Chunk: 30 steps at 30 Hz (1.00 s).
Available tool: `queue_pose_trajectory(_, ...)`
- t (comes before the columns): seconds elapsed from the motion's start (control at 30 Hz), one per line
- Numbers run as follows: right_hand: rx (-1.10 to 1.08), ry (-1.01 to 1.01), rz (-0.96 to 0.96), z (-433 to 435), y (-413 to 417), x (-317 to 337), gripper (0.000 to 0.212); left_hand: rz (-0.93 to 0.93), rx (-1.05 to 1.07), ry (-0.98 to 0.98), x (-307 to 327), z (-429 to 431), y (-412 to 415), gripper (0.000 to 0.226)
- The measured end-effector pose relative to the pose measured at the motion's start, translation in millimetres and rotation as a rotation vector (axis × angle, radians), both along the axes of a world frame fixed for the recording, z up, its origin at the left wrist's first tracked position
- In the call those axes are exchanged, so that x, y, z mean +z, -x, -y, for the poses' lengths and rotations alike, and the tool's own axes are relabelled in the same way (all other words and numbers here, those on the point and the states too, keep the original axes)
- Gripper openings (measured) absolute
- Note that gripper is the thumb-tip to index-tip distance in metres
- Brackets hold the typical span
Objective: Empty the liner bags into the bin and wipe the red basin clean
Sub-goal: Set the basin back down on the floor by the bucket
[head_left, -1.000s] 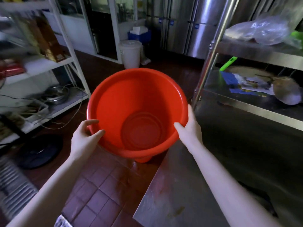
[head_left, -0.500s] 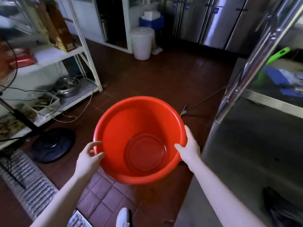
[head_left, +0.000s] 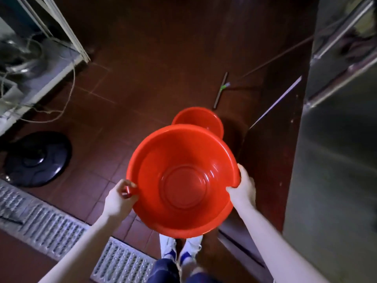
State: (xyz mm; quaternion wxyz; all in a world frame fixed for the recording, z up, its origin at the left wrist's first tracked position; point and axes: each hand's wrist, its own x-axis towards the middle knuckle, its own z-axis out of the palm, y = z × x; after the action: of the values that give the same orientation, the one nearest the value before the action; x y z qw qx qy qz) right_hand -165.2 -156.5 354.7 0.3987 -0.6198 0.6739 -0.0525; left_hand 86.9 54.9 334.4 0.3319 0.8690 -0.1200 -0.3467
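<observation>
I hold a large red basin (head_left: 183,176) in the air above the tiled floor, mouth up, and nothing lies inside it. My left hand (head_left: 119,198) pinches its left rim, with fingers curled over the edge. My right hand (head_left: 242,187) grips the right rim, thumb inside the wall. A second, smaller red basin (head_left: 199,120) stands on the floor just beyond, partly hidden behind the held one. No liner bags or bin show in this view.
A steel counter (head_left: 334,160) runs along the right. A floor squeegee (head_left: 221,89) lies ahead. A black round fan base (head_left: 37,158) and a wire shelf with cables (head_left: 40,74) are at left. A metal drain grate (head_left: 57,227) crosses the floor near my shoes.
The basin has come down and closer to me. My view has tipped down to the floor, bringing the second red basin and my shoes into sight.
</observation>
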Motion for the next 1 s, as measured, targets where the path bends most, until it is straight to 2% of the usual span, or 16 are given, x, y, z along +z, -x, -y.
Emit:
queue_pose_trajectory(0.17, -0.054, -0.133, -0.119, 8.7, -3.8, -106.2, 0.064, 0.049, -0.077, -0.159, -95.7, 2.8, 11.2, 0.029)
queue_pose_trajectory(0.3, -0.046, -0.248, -0.175, 4.9, 3.9, -200.9, 0.07, 0.027, -0.138, -0.286, -178.0, 5.7, 16.3, 0.024)
queue_pose_trajectory(0.53, -0.01, -0.328, -0.256, 11.3, 13.4, -337.0, 0.071, -0.007, -0.217, -0.406, -303.1, 21.5, 11.8, 0.027)
queue_pose_trajectory(0.77, -0.01, -0.293, -0.289, 31.0, 18.9, -416.3, 0.07, 0.045, -0.289, -0.382, -385.5, 36.5, 16.1, 0.023)
queue_pose_trajectory(1.0, 0.009, -0.191, -0.222, 49.1, 2.6, -446.2, 0.07, 0.15, -0.28, -0.354, -418.6, 51.0, 8.5, 0.022)
